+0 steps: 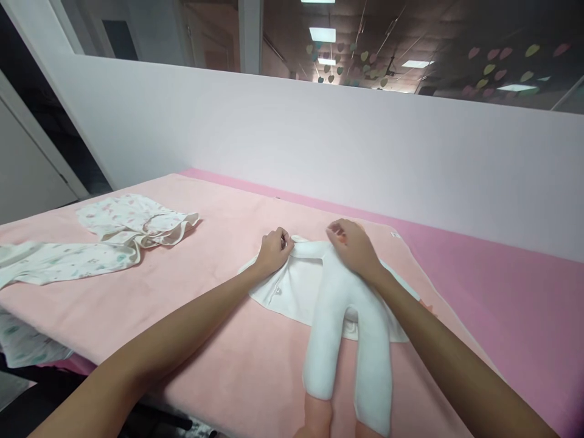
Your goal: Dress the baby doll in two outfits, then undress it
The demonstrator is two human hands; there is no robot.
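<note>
A soft doll [337, 292] with a white body and legs and orange-brown feet lies on its back, legs toward me. Under it a small white garment [296, 286] is spread open, with a snap or button near its left edge. My left hand [274, 250] is closed at the end of the doll's outstretched arm, pinching the white cloth there. Curled over the doll's upper end is my right hand [353, 246], with a bit of orange showing between its fingers. What the right fingers grip is hidden, and the doll's head is covered from view.
The table bears a pale pink blanket [219, 213] over a brighter pink surface [502, 292]. Printed white baby clothes [137, 222] lie crumpled at the left. A white partition [319, 140] rises behind the table. Printed cloth [27, 340] sits below the front left edge.
</note>
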